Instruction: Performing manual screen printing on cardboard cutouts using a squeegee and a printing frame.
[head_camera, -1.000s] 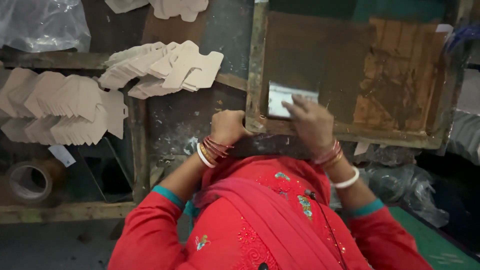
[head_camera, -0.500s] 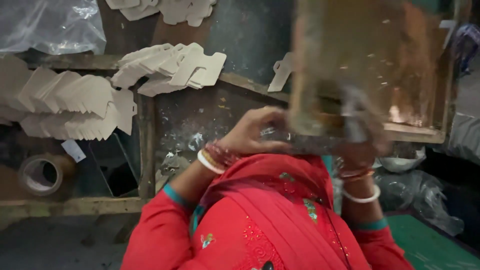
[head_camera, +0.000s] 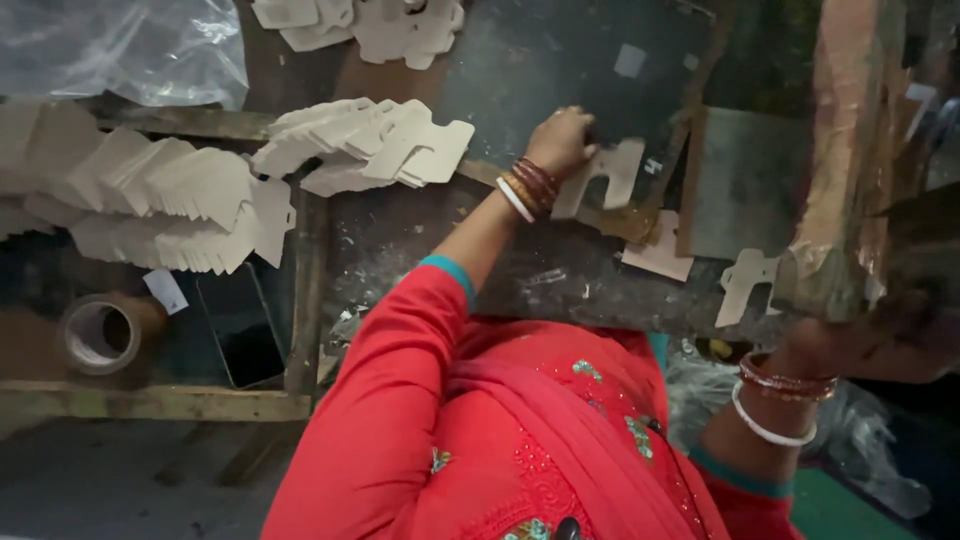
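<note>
My left hand (head_camera: 560, 140) reaches out over the dark work board (head_camera: 540, 60) and grips the edge of a pale die-cut cardboard piece (head_camera: 612, 172) lying on it. My right hand (head_camera: 845, 345), blurred and with bangles at the wrist, holds the lower edge of a worn wooden frame (head_camera: 850, 150). That frame is tilted up on the right, above the board. Under the frame lie another cardboard cutout (head_camera: 745, 285) and a beige scrap (head_camera: 660, 258). My red sleeves and scarf fill the lower middle.
Fanned stacks of the same cardboard cutouts lie at centre left (head_camera: 370, 150), far left (head_camera: 150, 195) and along the top edge (head_camera: 360, 20). A clear plastic bag (head_camera: 120, 45) is at top left. A tape roll (head_camera: 100, 335) and a dark flat slab (head_camera: 240, 325) sit below by a wooden beam (head_camera: 150, 402).
The wooden frame, flat under both hands a second ago, has been swung up to the right. My left hand left it and went forward onto the cardboard piece.
</note>
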